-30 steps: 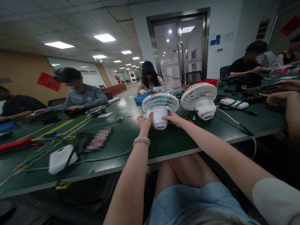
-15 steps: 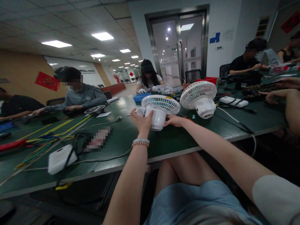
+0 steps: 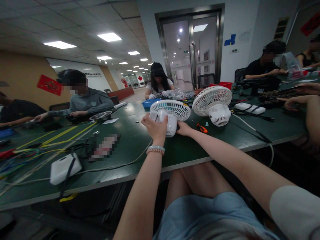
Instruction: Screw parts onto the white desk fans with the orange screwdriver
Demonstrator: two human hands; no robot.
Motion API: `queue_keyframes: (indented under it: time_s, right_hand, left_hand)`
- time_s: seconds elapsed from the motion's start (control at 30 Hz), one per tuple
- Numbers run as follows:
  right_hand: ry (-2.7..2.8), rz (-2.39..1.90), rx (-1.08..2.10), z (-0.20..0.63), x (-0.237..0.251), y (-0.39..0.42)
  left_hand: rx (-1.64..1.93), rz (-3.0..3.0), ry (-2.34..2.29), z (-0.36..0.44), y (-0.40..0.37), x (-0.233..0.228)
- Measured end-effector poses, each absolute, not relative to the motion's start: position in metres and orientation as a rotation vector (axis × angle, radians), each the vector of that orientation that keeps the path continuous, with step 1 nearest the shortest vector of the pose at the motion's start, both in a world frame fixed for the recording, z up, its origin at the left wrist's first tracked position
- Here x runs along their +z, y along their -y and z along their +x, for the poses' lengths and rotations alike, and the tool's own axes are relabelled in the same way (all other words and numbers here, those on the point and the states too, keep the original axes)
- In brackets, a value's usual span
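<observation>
The left hand (image 3: 155, 128) is closed around the side of a white electric fan (image 3: 172, 124): the thumb presses on the motor housing, while the other fingers wrap over a white part which sticks out at its left. The right hand (image 3: 184, 128) meets the opposite side of the housing with bent fingers. Its fingertips are partly hidden and something dark shows there, so I cannot tell if it grasps the fan, a small piece, or only leans.

This fan is toward the near edge of the green table (image 3: 192, 150), in front of the person. Its grille is turned away and upward, the housing toward the person; probably it is held so to keep this back side within reach, with the left hand giving steadiness. Whether it touches the tabletop, I cannot say.

Just to the right, a second fan (image 3: 220, 114) rests tilted in a similar way, perhaps because its wide grille does not let it sit level. Its pale cord (image 3: 250, 125) runs to the near edge and hangs over it. By its housing lies an orange-and-black screwdriver (image 3: 202, 128), placed, I think, for easy reach of the right hand.
</observation>
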State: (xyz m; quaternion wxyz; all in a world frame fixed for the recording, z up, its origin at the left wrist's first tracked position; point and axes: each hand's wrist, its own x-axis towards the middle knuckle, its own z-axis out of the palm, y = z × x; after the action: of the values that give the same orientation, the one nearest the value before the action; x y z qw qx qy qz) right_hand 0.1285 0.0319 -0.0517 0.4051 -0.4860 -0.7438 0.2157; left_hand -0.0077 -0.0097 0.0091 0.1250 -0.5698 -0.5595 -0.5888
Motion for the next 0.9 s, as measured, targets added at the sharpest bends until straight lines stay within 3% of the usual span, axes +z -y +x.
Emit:
queue_keyframes:
  time_s: [0.9]
  right_hand:
    - [1.918,-1.347,0.477,0.1242,-0.05,-0.0306]
  left_hand:
    - [-1.674,-1.711,1.59,-0.0075,0.0121,0.0104]
